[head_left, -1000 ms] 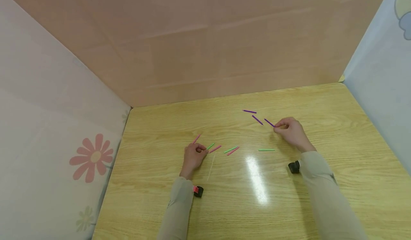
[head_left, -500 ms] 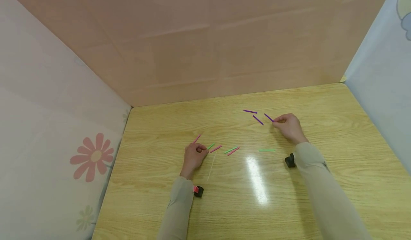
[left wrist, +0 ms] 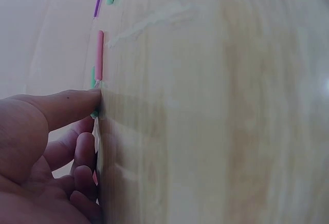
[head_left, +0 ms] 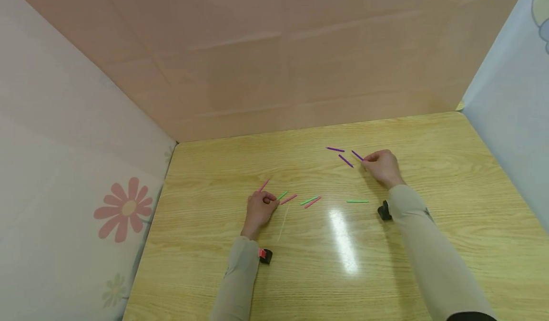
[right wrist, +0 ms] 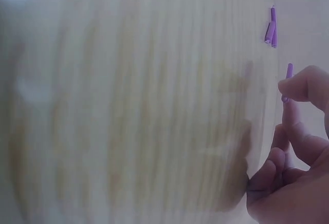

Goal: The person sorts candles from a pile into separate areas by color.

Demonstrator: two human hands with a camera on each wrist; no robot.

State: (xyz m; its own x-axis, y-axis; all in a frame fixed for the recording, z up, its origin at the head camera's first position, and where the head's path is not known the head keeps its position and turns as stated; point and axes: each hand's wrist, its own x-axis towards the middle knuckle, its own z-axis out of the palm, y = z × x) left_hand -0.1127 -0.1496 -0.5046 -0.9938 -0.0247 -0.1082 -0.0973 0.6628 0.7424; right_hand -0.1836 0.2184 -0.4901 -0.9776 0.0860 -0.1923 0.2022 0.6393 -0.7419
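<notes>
My right hand (head_left: 383, 167) pinches one end of a thin purple stick (head_left: 357, 155) between thumb and forefinger. In the right wrist view that stick (right wrist: 289, 71) juts out past the fingertips, held just above the tabletop. Two more purple sticks (head_left: 335, 149) lie close by to the left. On the left of the table, my left hand (head_left: 259, 211) rests with thumb and forefinger pinching the near end of a green stick (head_left: 282, 195). A pink stick (head_left: 289, 199) lies right beside it, and another pink stick (head_left: 264, 185) pokes out behind the knuckles.
Mid-table, a green stick (head_left: 309, 200) and a pink stick (head_left: 313, 202) lie nearly together. Further right lies a single green stick (head_left: 358, 201). The wood-grain table (head_left: 206, 178) is bounded by a tan back panel (head_left: 257, 82) and pale side panels.
My right hand has moved a little away from me and left, carrying the purple stick nearer the two other purple ones. The left hand has stayed in place.
</notes>
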